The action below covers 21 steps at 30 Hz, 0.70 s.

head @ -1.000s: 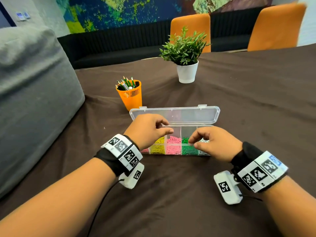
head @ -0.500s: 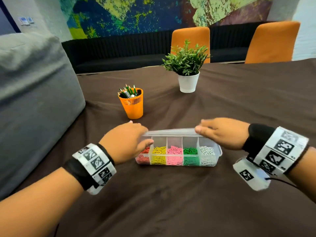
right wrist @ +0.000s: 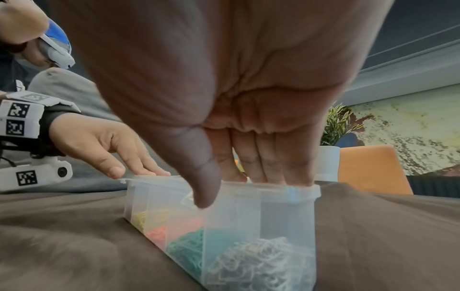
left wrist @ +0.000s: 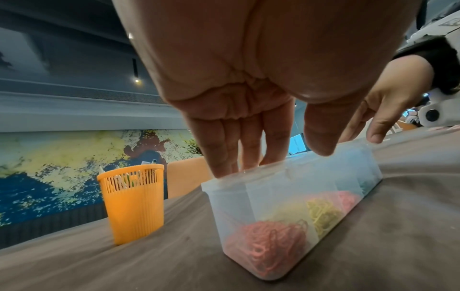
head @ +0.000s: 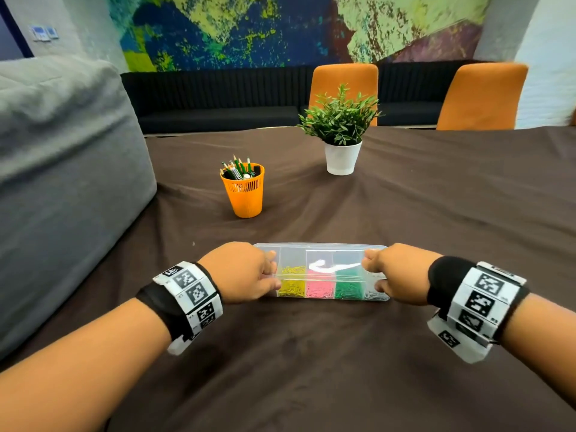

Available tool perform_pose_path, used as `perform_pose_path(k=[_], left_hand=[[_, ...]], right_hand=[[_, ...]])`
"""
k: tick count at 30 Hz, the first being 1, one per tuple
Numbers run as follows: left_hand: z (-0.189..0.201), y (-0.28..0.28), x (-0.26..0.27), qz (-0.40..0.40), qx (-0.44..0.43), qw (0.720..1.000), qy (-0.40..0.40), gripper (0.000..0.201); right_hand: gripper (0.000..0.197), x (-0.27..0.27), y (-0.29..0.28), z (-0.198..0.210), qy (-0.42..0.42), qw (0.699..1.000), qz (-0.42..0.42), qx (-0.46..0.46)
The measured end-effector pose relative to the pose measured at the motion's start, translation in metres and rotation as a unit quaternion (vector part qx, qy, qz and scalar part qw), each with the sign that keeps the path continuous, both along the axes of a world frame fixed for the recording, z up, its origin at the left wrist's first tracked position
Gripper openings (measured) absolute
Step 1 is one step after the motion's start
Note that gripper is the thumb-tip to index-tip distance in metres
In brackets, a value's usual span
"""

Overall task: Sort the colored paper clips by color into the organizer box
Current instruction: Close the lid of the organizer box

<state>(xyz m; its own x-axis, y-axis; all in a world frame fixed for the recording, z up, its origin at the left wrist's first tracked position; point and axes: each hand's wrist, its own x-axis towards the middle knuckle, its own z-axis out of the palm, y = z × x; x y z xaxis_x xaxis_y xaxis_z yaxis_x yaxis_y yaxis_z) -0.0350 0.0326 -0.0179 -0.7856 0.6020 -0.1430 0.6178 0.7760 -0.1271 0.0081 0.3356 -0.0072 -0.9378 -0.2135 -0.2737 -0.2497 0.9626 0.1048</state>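
the organizer box [head: 321, 272] sits on the tabletop [head: 311, 369] with its lid down over sorted paper clips [head: 348, 289]. the left hand [head: 240, 272] and right hand [head: 396, 275] each press straight fingers [left wrist: 224, 157] on the lid's ends, thumbs at the front edge, gripping nothing. to latch it well, i'd press evenly on both ends, keeping the box flat so no clips jump compartments.
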Motion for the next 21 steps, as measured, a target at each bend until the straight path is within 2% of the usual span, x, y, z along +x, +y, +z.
perform_pose_path(k=[7,13,21], left_hand=[[0.006,0.010,0.006,0.020,-0.015,0.999,0.029,0.035],[0.000,0.019,0.009,0.060,-0.014,0.995,0.074,0.034],[-0.012,0.025,0.016,0.054,-0.061,0.991,0.109,0.026]], right_hand=[[0.018,0.009,-0.018,0.002,0.024,0.999,-0.007,0.038],[0.022,0.010,-0.027,-0.002,0.040,0.994,0.017,0.102],[0.028,0.003,-0.024,-0.008,0.065,0.992,0.038,0.105]])
